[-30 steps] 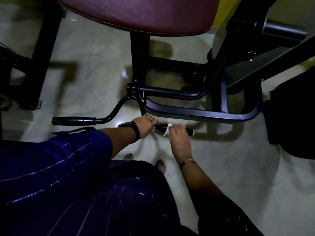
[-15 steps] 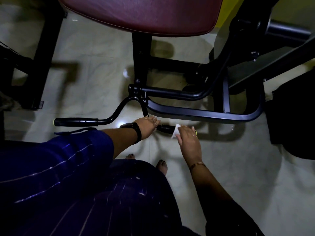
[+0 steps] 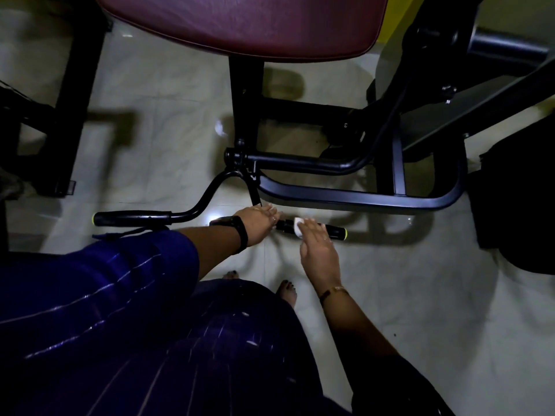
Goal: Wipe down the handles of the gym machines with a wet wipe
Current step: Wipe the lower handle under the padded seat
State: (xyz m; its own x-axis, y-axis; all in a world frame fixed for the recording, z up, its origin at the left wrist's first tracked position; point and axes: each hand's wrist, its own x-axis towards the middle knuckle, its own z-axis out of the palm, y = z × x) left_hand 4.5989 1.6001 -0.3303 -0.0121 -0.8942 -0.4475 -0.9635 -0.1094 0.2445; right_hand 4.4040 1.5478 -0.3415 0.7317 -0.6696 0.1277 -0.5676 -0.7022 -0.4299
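Most of the view is pale, glossy floor (image 3: 420, 310), its tiles throwing back soft reflections. Across the top edge spreads a maroon seat pad (image 3: 240, 22), smooth, vinyl-like and rounded at the rim. Below it, centre to right, runs the black machine frame (image 3: 360, 202), tubular steel with a satin finish and bent corners. From its pivot a thin curved handlebar (image 3: 207, 199) sweeps towards the left of the picture, ending in the left grip (image 3: 132, 218), a matte black cylinder with a yellow-green end cap. Its twin, the right grip (image 3: 336, 231), lies just right of centre.

The left hand (image 3: 258, 223) has its fingers curled over the bar just inside that grip, apparently steadying it. The right hand (image 3: 318, 250) folds its fingers down over the wet wipe (image 3: 298, 231), a small white, soft-looking pad pinned against the grip's inner end.

Judging by this, the step in hand is wiping the right grip. The next move probably calls for sliding the wipe outward to the capped end with even pressure, working round the cylinder. The left grip lies well apart from both hands.
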